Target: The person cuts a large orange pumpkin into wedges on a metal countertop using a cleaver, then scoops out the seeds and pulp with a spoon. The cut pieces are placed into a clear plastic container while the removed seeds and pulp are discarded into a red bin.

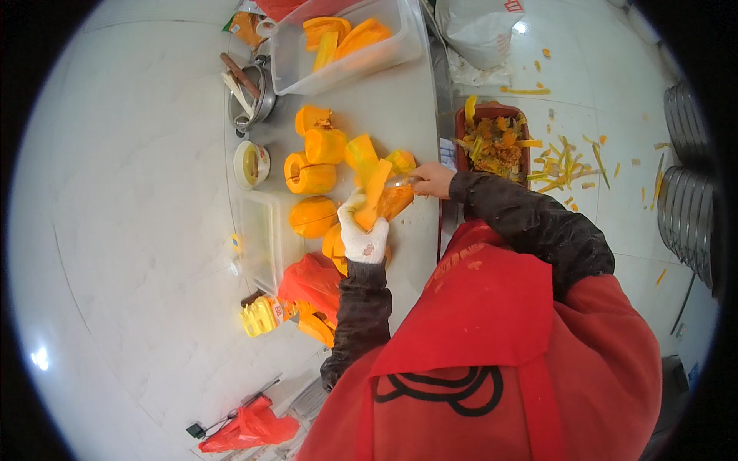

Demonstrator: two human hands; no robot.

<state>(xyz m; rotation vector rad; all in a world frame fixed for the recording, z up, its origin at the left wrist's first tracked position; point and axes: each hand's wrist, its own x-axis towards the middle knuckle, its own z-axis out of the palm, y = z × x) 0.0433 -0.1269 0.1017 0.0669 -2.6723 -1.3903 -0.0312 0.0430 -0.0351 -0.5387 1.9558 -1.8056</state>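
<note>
My left hand [364,230], in a white glove, grips a long orange piece of pumpkin [376,187] above the metal table. Just right of it, my bare right hand [432,180] is closed around the handle of a metal tool [399,181], whose working end lies against or close behind the pumpkin piece; its exact kind is unclear. Another orange pumpkin piece [398,203] is beneath the tool. Peeled pumpkin chunks [326,146] stand along the table to the left, one a rounded cut piece [312,216]. Yellow-skinned pieces [361,155] lie beyond my left hand.
A clear plastic bin [346,72] holds pumpkin slices at the far end. A lidded pot [262,98], a bowl [252,165] and another clear container [259,242] line the left side. A red-brown bin [526,158] of scraps stands right, with peelings [559,167] on the floor.
</note>
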